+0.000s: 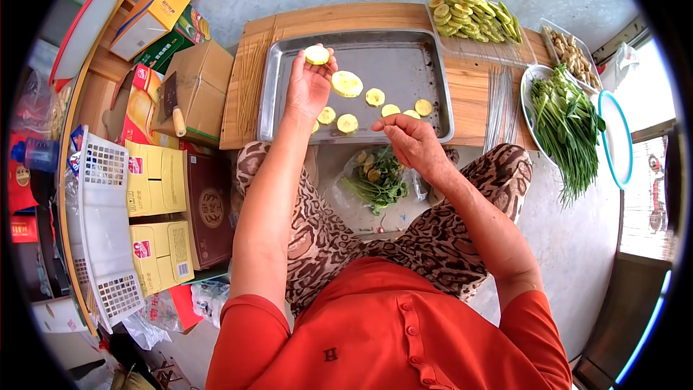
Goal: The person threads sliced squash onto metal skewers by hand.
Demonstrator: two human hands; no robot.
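Brown cardboard carton: stands off to the left, with a dark-bladed, wooden-handled cleaver against its side.
Thin tan sticks: a bundle along the left end of the wood-grain worktop.
Grey rectangular metal tray: sits mid-worktop, right of the sticks.
Left hand: raised over the tray's left part, palm up, its grip pinching a round pale-green slice at the fingertips.
Large pale slice: just right of that hand; I can't tell whether it touches the tray.
Smaller round slices: scattered flat over the tray's near half.
Right hand: at the tray's near edge, fingers curled, thumb against forefinger; whether its grip pinches anything thin, I can't tell.
Clear plastic tray: at the far right, under a heap of green-edged slices.
Thin metal skewers: near side of that heap.
Long leafy greens: at the right, piled on a white dish.
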